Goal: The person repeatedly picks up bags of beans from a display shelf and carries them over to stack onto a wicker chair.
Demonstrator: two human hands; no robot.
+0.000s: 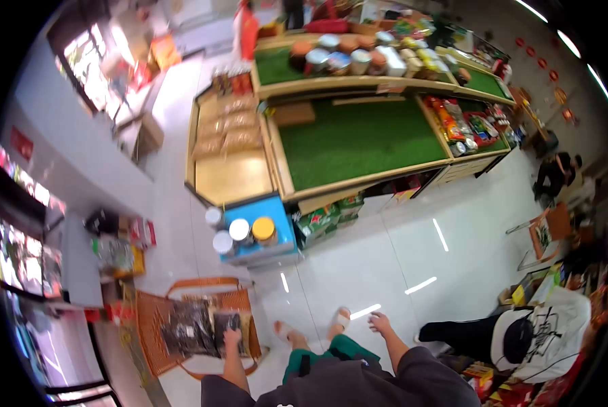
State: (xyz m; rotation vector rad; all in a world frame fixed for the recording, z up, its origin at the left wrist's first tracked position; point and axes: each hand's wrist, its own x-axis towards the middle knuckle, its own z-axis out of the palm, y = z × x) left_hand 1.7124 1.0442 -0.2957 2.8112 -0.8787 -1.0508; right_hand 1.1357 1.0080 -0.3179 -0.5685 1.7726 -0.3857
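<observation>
A dark shirt [358, 388] lies nearest the camera. To its left, the left hand [232, 337] is at the dark packets [189, 329] laid across the orange chair [150, 332], which probably serves as a low table within easy reach. Whether that hand pinches a packet or merely rests there, I cannot tell. The right hand [378, 323] hangs over the floor [412, 264], fingers loosely parted, apparently holding nothing. Jars [240, 232] stand grouped on a blue box [255, 208], presumably to keep them together.
</observation>
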